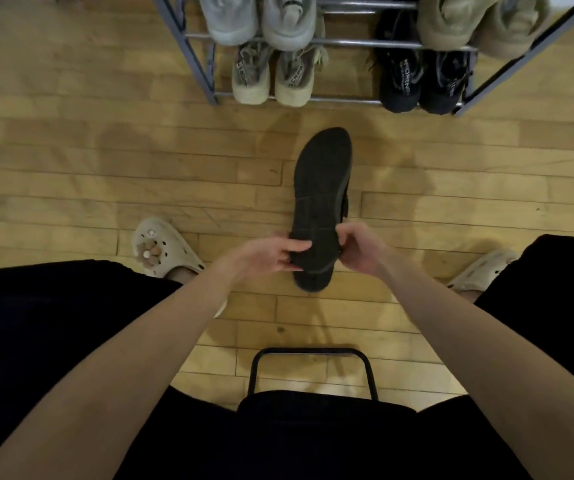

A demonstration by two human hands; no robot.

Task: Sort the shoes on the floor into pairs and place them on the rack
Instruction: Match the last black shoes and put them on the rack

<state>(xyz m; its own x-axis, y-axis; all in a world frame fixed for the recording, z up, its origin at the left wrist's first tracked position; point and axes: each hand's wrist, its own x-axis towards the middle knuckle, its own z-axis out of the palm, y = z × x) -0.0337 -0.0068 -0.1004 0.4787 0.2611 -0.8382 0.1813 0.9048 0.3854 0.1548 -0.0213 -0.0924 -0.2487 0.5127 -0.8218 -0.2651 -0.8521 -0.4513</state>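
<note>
Both hands, left hand and right hand, grip the heel of a black shoe, sole up, toe pointing toward the rack, fingers curled around it

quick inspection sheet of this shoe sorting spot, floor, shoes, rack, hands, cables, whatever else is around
surface: wooden plank floor, bare boards between the person and the rack.
job's things: black shoe held sole up in front of the rack; metal rack carries a grey pair and an olive pair on the upper level, a beige pair and a black pair on the lower.
clutter: nothing seen.
grippers: left hand and right hand both grip the heel end of the black shoe.
cables: nothing seen.
surroundings: black chair frame below the hands; beige clogs on the person's feet.
</note>
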